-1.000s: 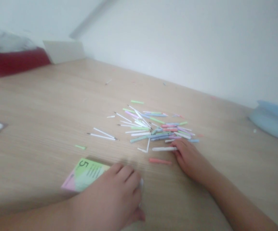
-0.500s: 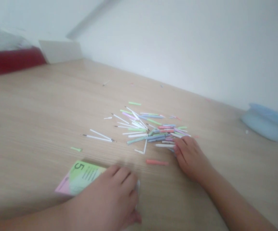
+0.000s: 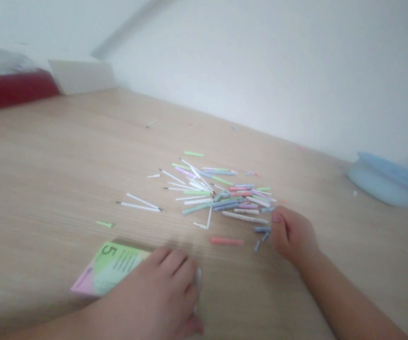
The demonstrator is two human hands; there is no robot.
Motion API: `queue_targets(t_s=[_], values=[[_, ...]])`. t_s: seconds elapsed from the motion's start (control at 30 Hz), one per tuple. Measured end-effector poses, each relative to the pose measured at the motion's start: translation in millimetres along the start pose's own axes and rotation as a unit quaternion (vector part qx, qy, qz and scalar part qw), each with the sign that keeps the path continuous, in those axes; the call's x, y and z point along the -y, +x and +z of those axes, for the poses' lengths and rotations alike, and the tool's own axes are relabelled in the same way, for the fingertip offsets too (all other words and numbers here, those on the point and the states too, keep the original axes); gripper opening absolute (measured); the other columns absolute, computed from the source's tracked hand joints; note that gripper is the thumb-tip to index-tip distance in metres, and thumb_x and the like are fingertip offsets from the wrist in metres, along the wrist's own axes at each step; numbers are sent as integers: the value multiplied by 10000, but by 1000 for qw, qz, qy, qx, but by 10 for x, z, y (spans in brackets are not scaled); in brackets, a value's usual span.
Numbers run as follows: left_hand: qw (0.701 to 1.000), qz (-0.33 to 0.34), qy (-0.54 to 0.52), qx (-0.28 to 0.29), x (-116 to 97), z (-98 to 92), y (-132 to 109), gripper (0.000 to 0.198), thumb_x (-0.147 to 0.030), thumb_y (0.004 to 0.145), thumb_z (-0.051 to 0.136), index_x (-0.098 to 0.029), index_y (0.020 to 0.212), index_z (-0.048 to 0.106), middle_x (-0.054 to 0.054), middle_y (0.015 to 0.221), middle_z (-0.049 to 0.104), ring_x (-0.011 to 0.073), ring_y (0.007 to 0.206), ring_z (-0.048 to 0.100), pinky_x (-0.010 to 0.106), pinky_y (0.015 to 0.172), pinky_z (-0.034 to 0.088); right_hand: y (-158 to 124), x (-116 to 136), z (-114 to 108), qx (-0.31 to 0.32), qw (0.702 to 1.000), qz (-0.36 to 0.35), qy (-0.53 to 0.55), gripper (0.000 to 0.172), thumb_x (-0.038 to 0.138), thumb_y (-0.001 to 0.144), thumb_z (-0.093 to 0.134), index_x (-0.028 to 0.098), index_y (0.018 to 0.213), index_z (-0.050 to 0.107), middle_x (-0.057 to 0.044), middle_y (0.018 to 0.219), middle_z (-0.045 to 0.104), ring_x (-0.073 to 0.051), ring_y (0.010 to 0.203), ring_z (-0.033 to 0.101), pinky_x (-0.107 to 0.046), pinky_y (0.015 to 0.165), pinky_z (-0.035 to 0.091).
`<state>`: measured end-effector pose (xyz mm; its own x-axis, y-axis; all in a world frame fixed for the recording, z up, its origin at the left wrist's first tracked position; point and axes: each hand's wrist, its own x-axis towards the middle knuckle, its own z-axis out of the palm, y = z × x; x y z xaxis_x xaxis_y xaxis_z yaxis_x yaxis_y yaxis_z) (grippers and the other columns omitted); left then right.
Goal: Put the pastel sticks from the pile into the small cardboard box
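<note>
Paper sticks [image 3: 221, 196] lie heaped just beyond the curled right hand [image 3: 292, 234]; the curled left hand [image 3: 164, 283] touches a white scrap [image 3: 198, 278]; neither grip is clear.

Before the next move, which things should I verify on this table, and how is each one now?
Left hand grip on the small white piece: cannot tell.
Right hand grip: cannot tell, the fingers curl out of view.
Short blue sticks beside the right hand, not covered by it: ok.
Coloured stick pile free of both hands: ok.
Salmon-pink stick lying apart from the pile: ok.
Booklet marked 5 free of the left hand: not ok, the hand overlaps its edge.
</note>
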<state>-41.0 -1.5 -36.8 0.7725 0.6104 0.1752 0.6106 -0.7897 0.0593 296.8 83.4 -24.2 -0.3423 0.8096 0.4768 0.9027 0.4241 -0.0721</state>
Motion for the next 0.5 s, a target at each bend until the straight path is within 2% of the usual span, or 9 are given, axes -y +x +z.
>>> queue_targets(t_s=[0.1,0.17,0.2,0.27,0.3,0.37,0.5], values=[[1000,2,-15,13,6,1,11,437,-666,967,605,-263,897,759,22,993,730,251,961,604,429,905,420,-2,-46,-72,27,998,50,-22,266,338,1021,438,265,774,501,8,575,566,-208,497,556,-325,500,343],[1000,-1,-22,19,7,1,10,430,-657,981,590,-269,906,759,18,1002,729,247,976,599,422,907,415,-62,-117,-150,85,993,73,-41,212,449,966,585,239,986,611,-59,797,731,-265,674,703,-355,571,480],[999,-4,-25,19,6,4,8,424,-653,984,589,-270,915,759,17,1012,730,246,984,598,418,908,415,-115,-158,-196,131,988,69,-40,368,501,907,678,223,1142,628,-115,1004,774,-311,844,753,-398,669,554],[999,-8,-30,14,7,19,5,421,-654,982,591,-274,922,760,15,1040,735,243,997,600,415,914,417,-245,-230,-291,223,974,46,-23,765,559,783,815,218,1416,553,-192,1402,668,-389,1187,701,-503,925,590],[999,-8,-31,11,8,31,5,417,-657,979,594,-279,923,761,10,1052,739,244,1002,602,414,918,419,-308,-247,-332,258,965,45,-12,885,568,755,843,228,1497,501,-197,1514,587,-406,1294,643,-541,1024,559],[999,-16,-28,5,13,59,6,414,-666,972,598,-289,929,765,2,1077,747,248,1020,606,419,934,423,-393,-226,-384,297,951,80,-7,950,580,768,836,247,1565,441,-189,1590,509,-413,1387,570,-584,1124,497],[1000,-15,-26,-8,24,93,-3,423,-677,967,597,-295,915,772,-7,1071,756,243,1010,613,415,942,423,-417,5,-381,321,938,134,-5,896,611,880,713,221,1612,375,-195,1617,457,-409,1473,466,-610,1203,405]])
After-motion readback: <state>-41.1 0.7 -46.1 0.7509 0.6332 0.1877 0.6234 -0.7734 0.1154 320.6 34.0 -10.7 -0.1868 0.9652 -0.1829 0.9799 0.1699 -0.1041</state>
